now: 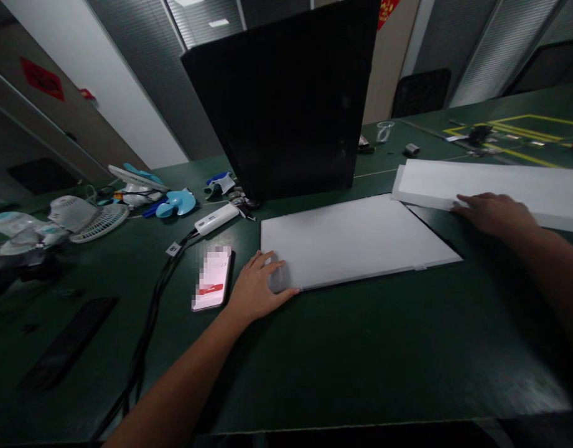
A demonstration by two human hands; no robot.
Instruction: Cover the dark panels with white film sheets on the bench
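Note:
A flat white panel [342, 242] with thin dark edges lies on the green table. My left hand [258, 287] rests at its near left corner, fingers spread and thumb along the front edge. To the right, white sheets [482, 177] partly overlap the panel's far right corner and run out of view. My right hand [496, 214] is at their near edge, index finger on top and thumb lower, appearing to pinch the edge of a white sheet. Its other fingers are mostly hidden behind the hand.
A large black screen [295, 106] stands tilted behind the panel. Left of my left hand lie a lit phone [214, 278], a white power strip [217, 219] and black cables [150, 317]. Farther left are fan parts [102, 223]; a clear cup [385, 130] stands at the back.

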